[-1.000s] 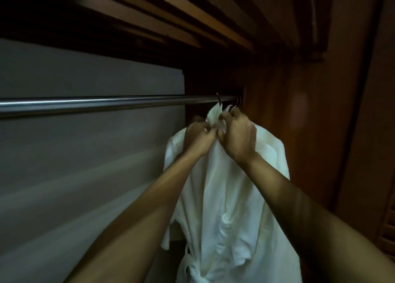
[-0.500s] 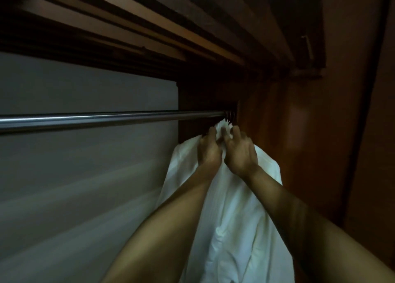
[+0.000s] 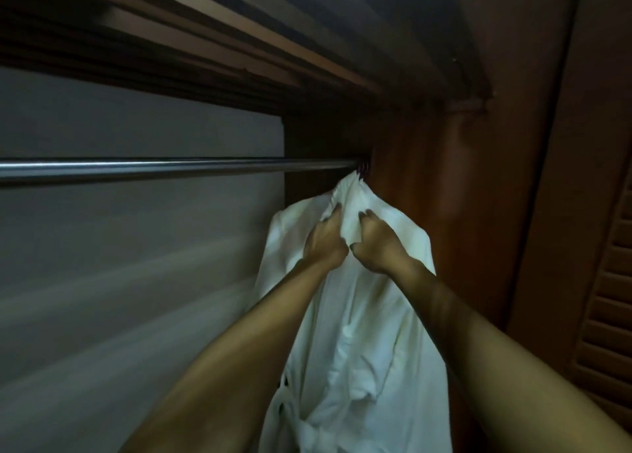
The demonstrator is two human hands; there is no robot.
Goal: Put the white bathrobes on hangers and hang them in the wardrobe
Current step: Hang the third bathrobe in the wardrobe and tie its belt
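Your left hand [image 3: 325,244] and right hand [image 3: 378,247] pinch the collar of the white bathrobe [image 3: 355,333], already hanging from the rail [image 3: 171,167] just above them, so only straightening seems left.

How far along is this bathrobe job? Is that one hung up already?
Done: one white bathrobe already hangs from the metal rail at the wardrobe's far right end, hooks over the rail. In hand: the left hand and right hand both grip the cloth near the collar, apparently straightening it. Left: letting go. No other bathrobe is in view, so I cannot tell whether more remain.
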